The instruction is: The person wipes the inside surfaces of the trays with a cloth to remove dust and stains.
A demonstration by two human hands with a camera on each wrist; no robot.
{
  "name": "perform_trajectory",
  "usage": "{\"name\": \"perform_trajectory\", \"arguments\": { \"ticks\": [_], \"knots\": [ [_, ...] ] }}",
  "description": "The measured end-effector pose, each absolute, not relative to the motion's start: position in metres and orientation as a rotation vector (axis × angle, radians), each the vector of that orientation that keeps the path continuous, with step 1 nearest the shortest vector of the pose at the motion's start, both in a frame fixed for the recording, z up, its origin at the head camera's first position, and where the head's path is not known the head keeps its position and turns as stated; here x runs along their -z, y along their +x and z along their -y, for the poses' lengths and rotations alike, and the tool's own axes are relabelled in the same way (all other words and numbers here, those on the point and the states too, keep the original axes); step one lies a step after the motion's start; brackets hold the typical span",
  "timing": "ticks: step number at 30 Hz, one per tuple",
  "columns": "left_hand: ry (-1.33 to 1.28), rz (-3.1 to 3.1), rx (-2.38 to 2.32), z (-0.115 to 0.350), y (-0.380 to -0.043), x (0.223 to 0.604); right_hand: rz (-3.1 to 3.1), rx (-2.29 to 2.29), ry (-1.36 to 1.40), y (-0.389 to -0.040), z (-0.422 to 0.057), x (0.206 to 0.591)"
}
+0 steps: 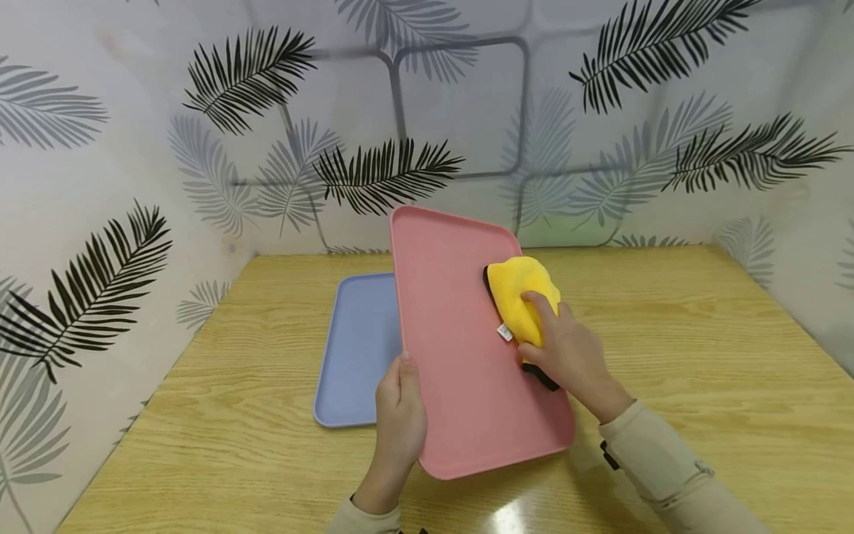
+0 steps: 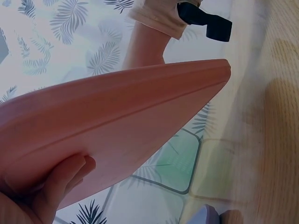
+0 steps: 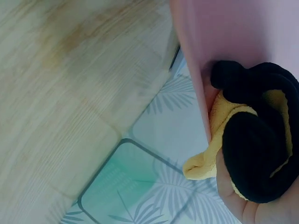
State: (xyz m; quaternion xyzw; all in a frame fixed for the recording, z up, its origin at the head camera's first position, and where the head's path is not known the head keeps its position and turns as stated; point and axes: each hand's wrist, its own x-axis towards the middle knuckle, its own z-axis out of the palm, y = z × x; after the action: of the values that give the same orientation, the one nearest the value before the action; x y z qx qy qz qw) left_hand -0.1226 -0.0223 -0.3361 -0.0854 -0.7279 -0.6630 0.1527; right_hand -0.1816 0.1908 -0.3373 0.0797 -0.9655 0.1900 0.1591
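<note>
A pink tray (image 1: 454, 311) is held up off the table, tilted so its inner face shows in the head view. My left hand (image 1: 401, 408) grips its left edge, thumb on the near side; in the left wrist view the fingers (image 2: 70, 175) lie against the tray's underside. My right hand (image 1: 567, 348) holds a bunched yellow cloth (image 1: 517, 289) with black edging and a small white label against the tray's right part. In the right wrist view the black side of the cloth (image 3: 254, 154) is folded within the hand, next to the tray's rim.
A blue tray (image 1: 360, 348) lies flat on the wooden table (image 1: 233, 386), partly hidden behind the pink one. Behind the table stands a wall (image 1: 460, 111) covered with a leaf pattern. A black strap piece (image 1: 610, 455) shows under the right sleeve.
</note>
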Motion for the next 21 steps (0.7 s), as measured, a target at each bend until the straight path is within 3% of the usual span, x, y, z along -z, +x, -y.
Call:
{"name": "perform_trajectory", "arguments": {
  "ticks": [21],
  "knots": [
    [-0.228,2.071,1.9,0.017,-0.122,0.336,2.639,-0.731,0.365,-0.173,-0.16,0.329]
  ]
}}
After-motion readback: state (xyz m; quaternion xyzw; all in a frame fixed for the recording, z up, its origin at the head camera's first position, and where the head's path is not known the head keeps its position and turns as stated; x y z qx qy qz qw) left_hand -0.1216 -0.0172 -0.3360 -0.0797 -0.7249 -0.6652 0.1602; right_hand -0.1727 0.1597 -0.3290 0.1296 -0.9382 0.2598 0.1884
